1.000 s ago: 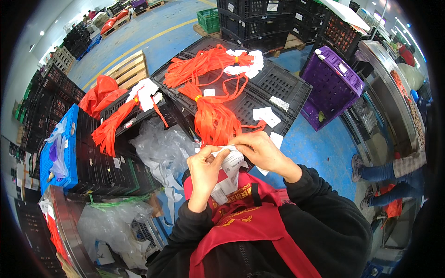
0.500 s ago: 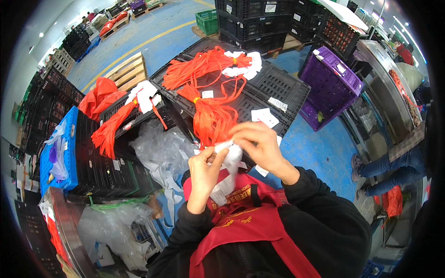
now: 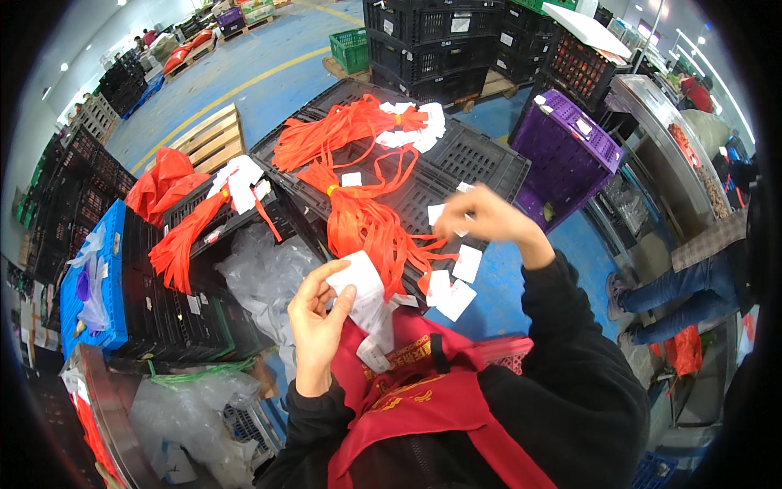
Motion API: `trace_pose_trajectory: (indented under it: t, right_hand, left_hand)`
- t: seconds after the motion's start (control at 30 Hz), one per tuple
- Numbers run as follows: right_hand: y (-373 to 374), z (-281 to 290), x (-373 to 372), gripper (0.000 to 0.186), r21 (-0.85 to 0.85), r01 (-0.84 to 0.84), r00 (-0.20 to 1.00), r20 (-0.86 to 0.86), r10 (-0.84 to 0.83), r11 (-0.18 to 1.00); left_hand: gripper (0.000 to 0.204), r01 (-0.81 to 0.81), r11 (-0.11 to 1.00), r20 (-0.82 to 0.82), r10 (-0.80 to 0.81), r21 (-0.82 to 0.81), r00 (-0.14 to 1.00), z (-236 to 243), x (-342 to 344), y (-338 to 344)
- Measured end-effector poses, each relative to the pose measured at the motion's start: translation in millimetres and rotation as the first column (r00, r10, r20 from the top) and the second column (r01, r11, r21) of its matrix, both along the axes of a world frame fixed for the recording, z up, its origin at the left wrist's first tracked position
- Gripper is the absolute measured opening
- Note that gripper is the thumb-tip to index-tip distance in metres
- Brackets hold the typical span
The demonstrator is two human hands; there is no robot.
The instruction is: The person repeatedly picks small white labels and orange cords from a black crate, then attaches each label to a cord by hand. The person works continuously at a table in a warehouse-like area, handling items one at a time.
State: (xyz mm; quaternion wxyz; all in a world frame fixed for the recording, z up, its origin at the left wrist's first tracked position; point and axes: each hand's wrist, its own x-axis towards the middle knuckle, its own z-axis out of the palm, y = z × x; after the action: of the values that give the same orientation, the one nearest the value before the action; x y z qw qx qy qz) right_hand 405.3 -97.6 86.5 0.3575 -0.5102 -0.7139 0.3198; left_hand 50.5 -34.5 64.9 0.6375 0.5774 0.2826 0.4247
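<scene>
Between the thumb and fingers of my left hand (image 3: pixel 316 322) is a strip of white labels (image 3: pixel 360 281), hanging down in front of my red apron (image 3: pixel 419 411). My right hand (image 3: pixel 489 218) hovers farther right over the black crates, its fingers bent and smeared by motion, so what they hold cannot be made out. Just beyond my hands lies a bundle of orange strips (image 3: pixel 366 224), gathered by a yellow tie. Several loose ends fan out toward white labels (image 3: pixel 456 300) at the crate's near edge. A second orange bundle (image 3: pixel 326 134) with white tags rests behind it.
Dark crates (image 3: pixel 489 155) form the work surface. Another orange bundle (image 3: pixel 183 244) lies at left, above crumpled clear plastic (image 3: pixel 261 261). A purple crate (image 3: pixel 562 155) stands at right. Someone in jeans (image 3: pixel 692 306) stands beyond it, beside a metal table (image 3: pixel 664 134).
My hands have parted: the right moved away to the right and up, while the left moved left with the white label strip. More white labels now show at the crate's near edge.
</scene>
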Motion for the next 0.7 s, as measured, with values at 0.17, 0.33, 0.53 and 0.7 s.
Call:
trace_pose_trajectory:
  t: [0.17, 0.33, 0.53, 0.7]
  right_hand:
    - [131.9, -40.2, 49.6, 0.021, 0.162, 0.664, 0.708, 0.178, -0.684, 0.73]
    - [211.1, -67.5, 67.4, 0.038, 0.072, 0.895, 0.382, 0.383, -0.841, 0.44]
    - [210.4, -78.8, 71.6, 0.035, 0.166, 0.932, 0.299, 0.146, -0.943, 0.321]
    - [139.3, -44.5, 54.5, 0.011, 0.236, 0.9, 0.412, -0.181, -0.893, 0.367]
  left_hand:
    - [0.01, 0.125, 0.972, 0.042, -0.135, 0.197, 0.99, 3.9, 6.1, -15.8]
    - [0.013, 0.222, 0.921, -0.151, -0.182, 0.321, 0.972, 6.3, 19.2, -18.2]
    - [0.05, 0.192, 0.977, -0.047, -0.188, 0.088, 0.981, -5.0, 30.5, -15.9]
    - [0.052, 0.062, 0.997, -0.038, -0.061, 0.036, 0.997, -20.5, 33.8, -2.6]
